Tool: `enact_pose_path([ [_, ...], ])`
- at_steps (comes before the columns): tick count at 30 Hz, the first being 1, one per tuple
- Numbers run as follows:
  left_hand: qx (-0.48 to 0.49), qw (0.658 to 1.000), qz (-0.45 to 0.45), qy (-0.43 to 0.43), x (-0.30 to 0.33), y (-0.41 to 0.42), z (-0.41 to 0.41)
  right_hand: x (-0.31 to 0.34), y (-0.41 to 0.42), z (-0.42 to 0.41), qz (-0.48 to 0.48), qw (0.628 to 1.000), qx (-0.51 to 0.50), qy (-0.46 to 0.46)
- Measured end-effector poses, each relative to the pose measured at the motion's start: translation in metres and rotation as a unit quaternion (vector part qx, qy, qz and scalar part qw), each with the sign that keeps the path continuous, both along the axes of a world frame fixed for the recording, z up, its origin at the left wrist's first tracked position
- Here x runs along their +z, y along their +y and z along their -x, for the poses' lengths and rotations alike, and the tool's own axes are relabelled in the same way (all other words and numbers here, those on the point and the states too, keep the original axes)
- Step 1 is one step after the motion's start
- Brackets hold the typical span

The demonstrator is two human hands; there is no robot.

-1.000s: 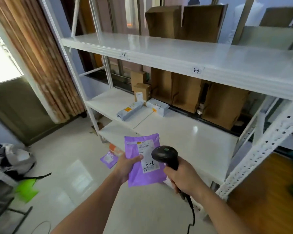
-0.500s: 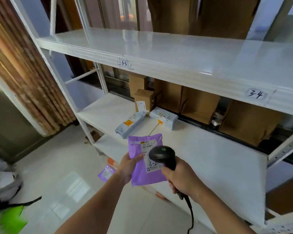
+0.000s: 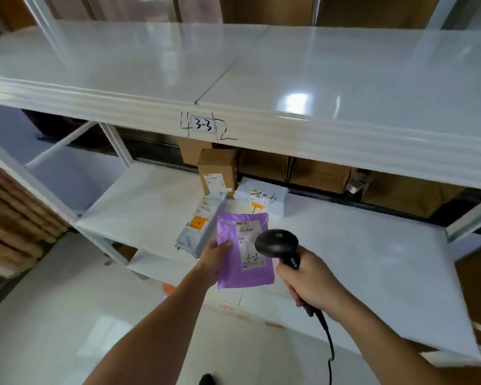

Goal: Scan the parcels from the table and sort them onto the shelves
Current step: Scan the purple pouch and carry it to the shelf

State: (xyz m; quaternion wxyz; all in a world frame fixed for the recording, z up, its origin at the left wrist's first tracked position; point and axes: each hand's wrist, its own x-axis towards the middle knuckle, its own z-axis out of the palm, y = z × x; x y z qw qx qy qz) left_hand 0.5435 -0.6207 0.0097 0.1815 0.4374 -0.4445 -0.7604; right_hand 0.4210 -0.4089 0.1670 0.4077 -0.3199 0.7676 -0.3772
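My left hand [image 3: 215, 258] pinches the left edge of a purple mailer parcel [image 3: 231, 269] with a white label marked "3-2", held over the front of the middle shelf [image 3: 358, 254]. A black barcode scanner [image 3: 278, 245] with a green light is gripped by my right hand [image 3: 310, 282]; its head overlaps the parcel's right edge. The white upper shelf [image 3: 289, 79] carries a tag reading "3-3" [image 3: 203, 125] on its front lip.
On the middle shelf lie a grey mailer [image 3: 199, 226] and a white parcel [image 3: 263, 197], with a small brown box [image 3: 217, 169] and larger cardboard boxes [image 3: 320, 175] behind. A curtain [image 3: 11, 207] hangs at left. The scanner cable [image 3: 329, 348] trails down.
I have come closer to the shelves; both hands, with the parcel and the scanner, now reach over the middle shelf's front, next to the grey mailer.
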Motion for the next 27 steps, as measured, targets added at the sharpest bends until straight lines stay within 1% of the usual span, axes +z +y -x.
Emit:
enact_pose_path([
  [2, -0.03, 1.0, -0.006, -0.004, -0.005, -0.028, 0.005, 0.0, -0.016, -0.007, 0.001, 0.999, -0.039, 0.008],
  [4, -0.056, 0.998, 0.007, -0.007, -0.01, -0.052, 0.01, -0.002, -0.028, -0.015, -0.007, 0.997, -0.071, 0.019],
  [7, -0.056, 0.997, 0.043, -0.038, -0.02, -0.089, 0.022, -0.008, -0.041, -0.025, -0.017, 0.994, -0.11, 0.019],
  [12, -0.077, 0.993, 0.033, -0.084, -0.039, -0.132, 0.045, -0.018, -0.055, -0.034, -0.029, 0.987, -0.156, 0.004],
  [15, -0.1, 0.993, 0.017, -0.066, -0.067, -0.159, 0.063, -0.025, -0.058, -0.036, -0.043, 0.984, -0.174, 0.003],
  [17, -0.109, 0.99, 0.025, -0.085, -0.11, -0.181, 0.079, -0.031, -0.059, -0.037, -0.055, 0.981, -0.186, 0.003],
  [19, -0.115, 0.986, 0.041, -0.116, -0.128, -0.197, 0.094, -0.034, -0.062, -0.038, -0.059, 0.978, -0.2, 0.005],
  [20, -0.119, 0.983, 0.049, -0.133, -0.127, -0.199, 0.099, -0.035, -0.065, -0.038, -0.061, 0.977, -0.203, 0.006],
  [22, -0.138, 0.973, 0.081, -0.164, -0.104, -0.194, 0.102, -0.036, -0.072, -0.039, -0.063, 0.977, -0.205, 0.008],
  [23, -0.154, 0.964, 0.109, -0.189, -0.082, -0.187, 0.1, -0.035, -0.076, -0.039, -0.062, 0.977, -0.204, 0.008],
  [25, -0.155, 0.938, 0.19, -0.244, -0.054, -0.174, 0.093, -0.032, -0.083, -0.04, -0.057, 0.977, -0.204, 0.003],
  [27, -0.144, 0.92, 0.256, -0.26, -0.043, -0.17, 0.087, -0.028, -0.089, -0.041, -0.046, 0.978, -0.204, -0.003],
])
